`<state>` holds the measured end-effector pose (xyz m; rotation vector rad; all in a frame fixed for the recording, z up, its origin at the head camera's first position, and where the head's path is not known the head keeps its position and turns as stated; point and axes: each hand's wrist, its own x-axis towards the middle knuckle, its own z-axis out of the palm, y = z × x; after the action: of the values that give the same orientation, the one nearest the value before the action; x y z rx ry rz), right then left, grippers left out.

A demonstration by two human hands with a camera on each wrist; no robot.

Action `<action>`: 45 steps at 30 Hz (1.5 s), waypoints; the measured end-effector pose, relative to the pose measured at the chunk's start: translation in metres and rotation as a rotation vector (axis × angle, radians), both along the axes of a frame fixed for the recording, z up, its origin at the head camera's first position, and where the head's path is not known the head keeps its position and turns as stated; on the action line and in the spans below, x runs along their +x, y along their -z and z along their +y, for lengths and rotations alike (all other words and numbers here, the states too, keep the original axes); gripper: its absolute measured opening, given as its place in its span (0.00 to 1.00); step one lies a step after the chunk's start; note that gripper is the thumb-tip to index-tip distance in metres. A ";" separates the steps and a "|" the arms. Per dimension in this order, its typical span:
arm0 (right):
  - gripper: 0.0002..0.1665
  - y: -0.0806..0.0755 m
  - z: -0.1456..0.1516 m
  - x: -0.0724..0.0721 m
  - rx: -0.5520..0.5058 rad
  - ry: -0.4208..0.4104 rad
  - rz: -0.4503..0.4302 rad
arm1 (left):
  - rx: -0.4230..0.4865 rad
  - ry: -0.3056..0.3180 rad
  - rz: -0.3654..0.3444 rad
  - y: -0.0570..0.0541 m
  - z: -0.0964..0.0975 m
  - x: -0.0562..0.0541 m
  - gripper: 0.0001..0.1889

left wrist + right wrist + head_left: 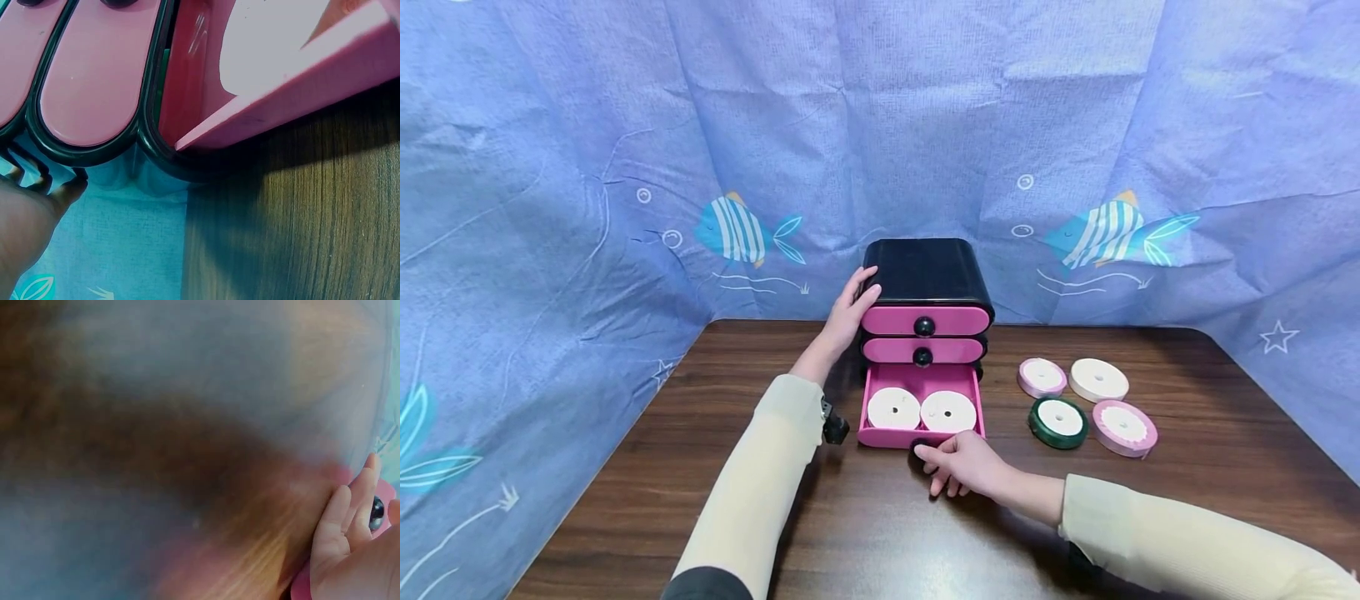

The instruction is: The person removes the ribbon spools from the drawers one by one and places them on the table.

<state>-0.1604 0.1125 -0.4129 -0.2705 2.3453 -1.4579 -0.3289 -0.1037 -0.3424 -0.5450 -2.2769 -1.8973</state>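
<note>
A small black cabinet (925,271) with pink drawers stands at the back of the table. Its bottom drawer (880,437) is pulled out, with two white-faced ribbon spools (893,409) lying side by side inside. My left hand (846,318) rests against the cabinet's upper left side, fingers spread over the edge. In the left wrist view, its fingertips touch the black casing (94,153). At the open drawer's front, my right hand (967,463) pinches the black knob (917,448) between thumb and fingers. The two upper drawers (889,321) are closed.
To the right of the cabinet lie a pink ribbon spool (1042,377), a cream one (1098,380), a dark green one (1057,422) and another pink one (1124,427). A blue fish-patterned cloth (917,125) hangs behind the brown wooden table (715,400).
</note>
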 end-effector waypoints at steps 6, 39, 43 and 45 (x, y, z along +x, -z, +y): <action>0.24 -0.009 0.003 0.002 0.006 -0.061 0.065 | 0.005 0.006 -0.009 0.000 0.000 0.000 0.27; 0.40 -0.038 0.068 -0.084 0.340 -0.446 0.500 | 0.020 0.004 0.006 0.001 0.001 0.000 0.27; 0.41 -0.034 0.068 -0.085 0.342 -0.486 0.481 | 0.012 0.005 0.011 0.001 0.001 0.000 0.27; 0.41 -0.032 0.067 -0.086 0.335 -0.501 0.477 | 0.010 0.002 0.014 0.001 0.001 0.000 0.27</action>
<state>-0.2460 0.1795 -0.3807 -1.1181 2.5570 -0.8083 -0.3284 -0.1030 -0.3438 -0.5576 -2.2582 -1.8986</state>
